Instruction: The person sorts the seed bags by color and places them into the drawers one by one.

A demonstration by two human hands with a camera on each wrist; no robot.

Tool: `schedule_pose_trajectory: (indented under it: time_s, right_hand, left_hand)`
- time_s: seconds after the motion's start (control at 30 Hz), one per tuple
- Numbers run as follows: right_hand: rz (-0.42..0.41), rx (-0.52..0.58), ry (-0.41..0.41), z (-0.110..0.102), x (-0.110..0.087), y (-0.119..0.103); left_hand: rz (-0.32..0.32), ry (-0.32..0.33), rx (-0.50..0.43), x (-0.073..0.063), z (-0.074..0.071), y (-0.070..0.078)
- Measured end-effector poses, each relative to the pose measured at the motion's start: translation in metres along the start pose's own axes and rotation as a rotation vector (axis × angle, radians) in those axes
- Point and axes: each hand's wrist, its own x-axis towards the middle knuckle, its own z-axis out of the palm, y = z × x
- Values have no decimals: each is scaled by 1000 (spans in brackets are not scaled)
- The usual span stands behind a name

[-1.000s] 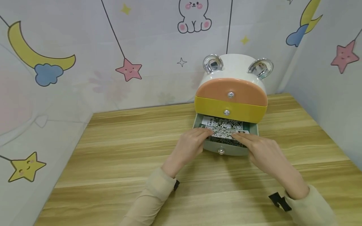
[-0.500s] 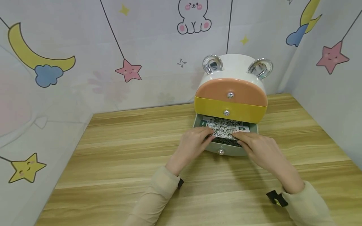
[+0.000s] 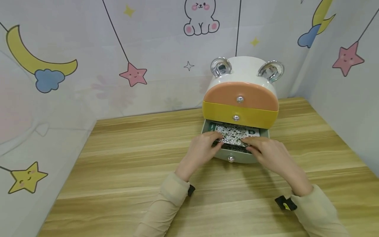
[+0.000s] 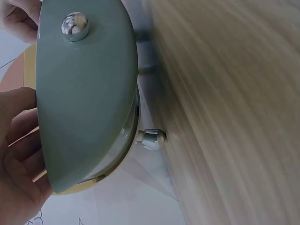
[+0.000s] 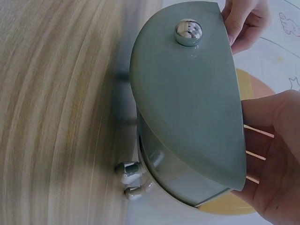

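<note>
A flat, flower-printed card [image 3: 234, 133] with small white blossoms and a white panel at its right lies in the pulled-out grey-green drawer [image 3: 244, 158]. My left hand [image 3: 203, 146] holds its near left part, fingers on top and thumb at the front edge. My right hand [image 3: 267, 153] holds the near right part in the same manner. The drawer front [image 4: 86, 93] hides the card and thumb tip in the left wrist view. Below the card, a dark patterned surface shows inside the drawer.
The drawer belongs to a white cabinet [image 3: 247, 65] with silver ears. Its orange top drawer [image 3: 225, 93] and yellow middle drawer [image 3: 219, 111] are closed. It stands on a wood-grain table [image 3: 133, 158] against a printed cloth backdrop [image 3: 165, 49].
The card has shifted in the drawer; a white label at the far left is no longer visible and a lettered white panel shows at right. My thumbs have come to its near edge.
</note>
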Motion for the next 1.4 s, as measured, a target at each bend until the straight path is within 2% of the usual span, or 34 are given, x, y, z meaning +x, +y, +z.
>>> schedule_pose_trajectory:
  time_s: [0.3, 0.63, 0.87, 1.07, 1.4]
  right_hand:
    - [13, 13, -4, 6, 2, 1]
    - [34, 17, 5, 4, 3, -2]
    - [35, 17, 23, 1, 0, -4]
    - [81, 19, 54, -6, -3, -6]
    - [71, -14, 197, -12, -9, -3]
  left_hand:
    - [-23, -3, -38, -2, 2, -1]
    - [28, -2, -5, -6, 3, -1]
    - [96, 46, 14, -10, 1, 0]
    - [158, 88, 28, -14, -4, 6]
    - [252, 101, 22, -21, -10, 19]
